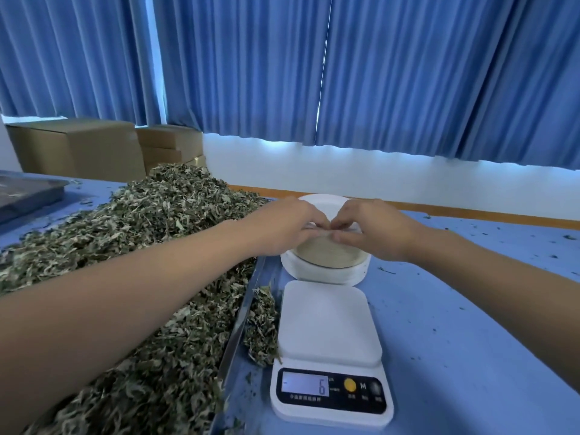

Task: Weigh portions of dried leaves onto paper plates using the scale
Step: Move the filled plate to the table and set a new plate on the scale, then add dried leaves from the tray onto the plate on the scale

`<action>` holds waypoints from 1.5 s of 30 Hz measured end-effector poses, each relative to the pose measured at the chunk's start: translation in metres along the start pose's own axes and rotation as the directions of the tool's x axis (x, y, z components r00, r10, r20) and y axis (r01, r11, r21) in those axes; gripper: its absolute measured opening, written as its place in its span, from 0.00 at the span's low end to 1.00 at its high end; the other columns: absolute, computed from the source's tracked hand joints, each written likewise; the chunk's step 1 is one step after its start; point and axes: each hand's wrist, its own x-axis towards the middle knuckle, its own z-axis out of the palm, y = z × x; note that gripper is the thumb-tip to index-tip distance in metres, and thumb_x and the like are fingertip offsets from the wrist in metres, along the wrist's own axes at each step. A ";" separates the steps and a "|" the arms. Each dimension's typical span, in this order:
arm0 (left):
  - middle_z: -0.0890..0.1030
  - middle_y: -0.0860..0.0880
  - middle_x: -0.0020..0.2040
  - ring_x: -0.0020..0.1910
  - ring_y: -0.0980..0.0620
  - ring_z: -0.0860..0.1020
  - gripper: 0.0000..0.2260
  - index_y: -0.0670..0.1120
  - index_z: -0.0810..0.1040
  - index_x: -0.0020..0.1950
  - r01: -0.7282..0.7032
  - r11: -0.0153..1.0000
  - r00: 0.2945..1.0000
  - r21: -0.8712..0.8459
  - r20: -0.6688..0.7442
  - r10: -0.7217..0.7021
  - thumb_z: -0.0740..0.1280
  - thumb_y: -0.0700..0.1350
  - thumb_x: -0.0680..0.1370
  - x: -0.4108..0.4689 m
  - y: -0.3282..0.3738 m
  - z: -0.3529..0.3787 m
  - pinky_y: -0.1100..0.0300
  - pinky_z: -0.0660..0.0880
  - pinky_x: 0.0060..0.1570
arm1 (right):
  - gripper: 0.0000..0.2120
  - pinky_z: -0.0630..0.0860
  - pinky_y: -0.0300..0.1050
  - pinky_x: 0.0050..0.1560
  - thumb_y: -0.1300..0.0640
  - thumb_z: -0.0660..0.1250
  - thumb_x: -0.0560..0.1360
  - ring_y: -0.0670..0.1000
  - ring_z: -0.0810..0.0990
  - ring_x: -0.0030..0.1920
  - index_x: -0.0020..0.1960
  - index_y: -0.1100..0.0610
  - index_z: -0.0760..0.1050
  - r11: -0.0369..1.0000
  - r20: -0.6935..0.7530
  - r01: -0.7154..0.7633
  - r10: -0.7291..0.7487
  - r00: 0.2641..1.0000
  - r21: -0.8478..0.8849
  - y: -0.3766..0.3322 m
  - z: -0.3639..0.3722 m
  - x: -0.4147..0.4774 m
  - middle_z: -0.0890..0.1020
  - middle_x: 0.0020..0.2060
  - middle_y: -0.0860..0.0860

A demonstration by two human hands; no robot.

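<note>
A tall stack of white paper plates [326,262] stands on the blue table just behind a white digital scale [329,350]. The scale's platform is bare and its display reads 6. My left hand [285,222] and my right hand [373,227] meet over the top of the stack, fingertips pinching the edge of the top plate [323,202], which tilts up behind them. A big heap of dried green leaves [131,262] fills a metal tray on the left, under my left forearm.
A small clump of leaves [262,328] lies between the tray edge [248,306] and the scale. A dark tray [28,189] sits at far left, cardboard boxes [94,146] behind it. Leaf crumbs dot the blue table [470,309] on the right. Blue curtains hang behind.
</note>
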 end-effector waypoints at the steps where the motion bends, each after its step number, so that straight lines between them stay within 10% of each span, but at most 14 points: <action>1: 0.85 0.54 0.51 0.49 0.52 0.79 0.09 0.56 0.84 0.58 -0.022 1.000 0.999 0.001 -0.023 0.022 0.66 0.53 0.82 0.001 -0.002 0.000 0.49 0.76 0.52 | 0.10 0.76 0.52 0.59 0.47 0.69 0.80 0.49 0.79 0.54 0.57 0.49 0.84 1.000 -0.009 0.008 -0.007 1.000 0.026 0.002 -0.001 0.001 0.81 0.52 0.46; 16: 0.86 0.57 0.51 0.52 0.59 0.80 0.06 0.53 0.87 0.53 -0.045 0.995 0.996 -0.093 -0.076 0.038 0.73 0.46 0.78 0.016 -0.017 0.001 0.64 0.74 0.55 | 0.06 0.65 0.25 0.42 0.51 0.72 0.79 0.32 0.76 0.44 0.51 0.48 0.87 0.989 -0.058 0.101 -0.095 0.994 0.107 0.024 0.001 0.011 0.84 0.50 0.40; 26: 0.86 0.59 0.49 0.49 0.63 0.80 0.06 0.55 0.87 0.52 -0.034 0.992 0.996 -0.118 -0.087 0.023 0.73 0.47 0.77 0.016 -0.019 0.004 0.67 0.72 0.50 | 0.12 0.76 0.54 0.53 0.49 0.64 0.83 0.52 0.79 0.49 0.54 0.50 0.85 0.972 0.046 0.180 -0.175 0.984 -0.149 0.012 -0.008 0.005 0.82 0.53 0.43; 34: 0.86 0.57 0.50 0.49 0.58 0.80 0.06 0.53 0.87 0.52 -0.045 0.995 0.996 -0.094 -0.079 0.038 0.71 0.48 0.79 0.015 -0.014 0.004 0.56 0.76 0.54 | 0.12 0.78 0.56 0.48 0.70 0.56 0.77 0.58 0.72 0.40 0.57 0.60 0.71 0.604 0.260 0.367 -0.261 0.930 -0.707 0.001 -0.001 0.003 0.73 0.47 0.55; 39: 0.83 0.52 0.51 0.50 0.48 0.79 0.08 0.48 0.84 0.54 -0.064 0.990 0.972 0.129 -0.215 0.091 0.67 0.47 0.81 0.013 -0.003 -0.006 0.50 0.74 0.50 | 0.06 0.77 0.52 0.32 0.72 0.70 0.71 0.59 0.74 0.28 0.38 0.64 0.76 0.609 -0.165 0.337 -0.619 0.768 -0.718 0.003 -0.013 -0.001 0.76 0.31 0.58; 45: 0.83 0.48 0.45 0.44 0.42 0.80 0.07 0.44 0.84 0.48 -0.277 0.906 0.876 0.321 -0.303 0.375 0.68 0.46 0.80 -0.033 0.029 -0.024 0.48 0.75 0.43 | 0.10 0.75 0.54 0.34 0.67 0.64 0.79 0.60 0.75 0.31 0.40 0.66 0.80 0.720 -0.425 0.321 -0.645 0.635 -0.615 -0.024 -0.017 -0.049 0.79 0.34 0.59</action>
